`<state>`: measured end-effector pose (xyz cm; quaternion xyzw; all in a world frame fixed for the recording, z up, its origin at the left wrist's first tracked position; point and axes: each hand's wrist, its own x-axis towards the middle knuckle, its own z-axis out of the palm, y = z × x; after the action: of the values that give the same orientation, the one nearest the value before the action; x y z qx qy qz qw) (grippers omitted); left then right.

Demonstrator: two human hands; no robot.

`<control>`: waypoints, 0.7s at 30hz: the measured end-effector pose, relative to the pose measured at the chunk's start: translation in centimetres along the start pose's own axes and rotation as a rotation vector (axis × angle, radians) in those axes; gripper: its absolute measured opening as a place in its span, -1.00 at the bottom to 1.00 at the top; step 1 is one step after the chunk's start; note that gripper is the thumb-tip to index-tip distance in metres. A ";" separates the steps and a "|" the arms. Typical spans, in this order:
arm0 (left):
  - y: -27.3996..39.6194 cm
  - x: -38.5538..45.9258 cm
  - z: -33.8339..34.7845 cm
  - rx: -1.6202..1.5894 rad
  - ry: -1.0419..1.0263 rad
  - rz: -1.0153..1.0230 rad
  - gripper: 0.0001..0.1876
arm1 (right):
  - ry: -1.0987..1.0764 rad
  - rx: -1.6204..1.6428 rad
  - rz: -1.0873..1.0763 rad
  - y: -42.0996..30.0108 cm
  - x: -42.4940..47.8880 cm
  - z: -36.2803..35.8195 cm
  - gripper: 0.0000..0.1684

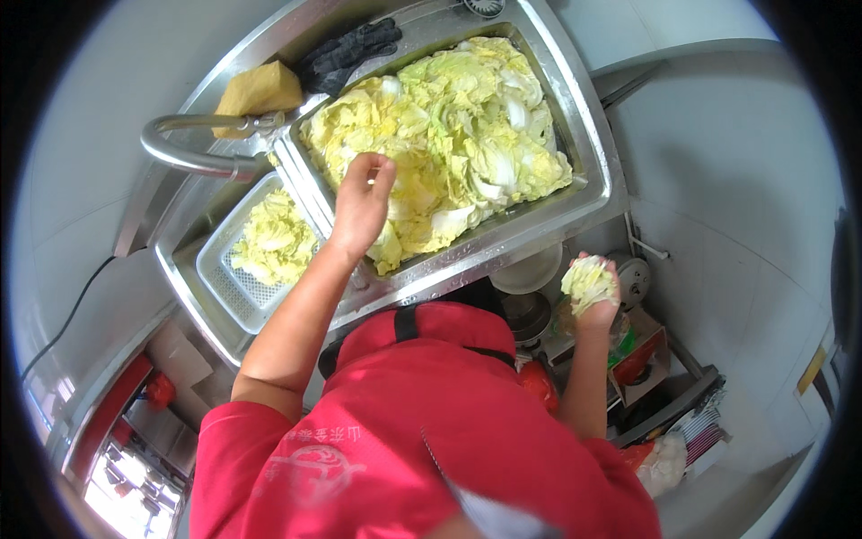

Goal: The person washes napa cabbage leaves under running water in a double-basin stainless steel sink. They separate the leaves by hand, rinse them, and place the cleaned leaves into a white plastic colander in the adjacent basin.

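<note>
My left hand is over the left side of a steel sink basin heaped with torn napa cabbage leaves. Its fingers are curled, with the thumb close to the index finger. A small pale spot shows between them, and whether it is a held piece I cannot tell. Out to the right, past the sink's front edge, my right hand grips a wad of shredded cabbage. A white perforated plastic basket sits in the smaller left basin, with a pile of cabbage in it.
A curved steel faucet stands by the divider. Behind it lie a yellow sponge and dark gloves. Below the sink on the right are a pale round basin and an open cardboard box. A wall stands at right.
</note>
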<state>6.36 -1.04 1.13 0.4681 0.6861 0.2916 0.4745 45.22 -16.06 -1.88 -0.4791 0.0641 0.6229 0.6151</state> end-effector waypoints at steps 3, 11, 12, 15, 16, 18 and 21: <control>-1.3 0.5 -0.3 0.059 -0.033 0.015 -0.74 | 0.195 -0.090 0.070 0.8 1.1 -4.6 -0.47; -2.4 -0.2 0.1 0.204 -0.071 -0.012 -0.78 | 0.431 -1.013 -0.662 -1.3 7.3 -0.8 -0.65; -2.6 -0.3 0.2 0.226 -0.065 -0.005 -0.78 | 0.316 -0.932 -0.735 -1.8 7.2 5.4 -0.71; -1.9 -0.2 1.3 0.239 -0.106 0.035 -0.80 | -0.046 -0.970 -0.733 0.1 9.3 15.6 -0.73; -1.9 -0.1 1.7 0.223 -0.117 0.060 -0.80 | -0.161 -1.143 -0.715 0.9 11.7 17.2 -0.68; -1.6 -0.3 2.0 0.241 -0.122 0.100 -0.82 | -0.192 -1.338 -0.566 2.9 14.3 22.6 -0.60; -0.3 -0.6 2.1 0.215 -0.142 0.092 -0.82 | -0.170 -1.631 -0.751 5.9 22.3 22.6 -0.50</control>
<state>8.25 -1.82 0.31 0.5665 0.6560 0.2041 0.4550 33.50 13.36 -7.88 -0.7085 -0.6040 0.2662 0.2496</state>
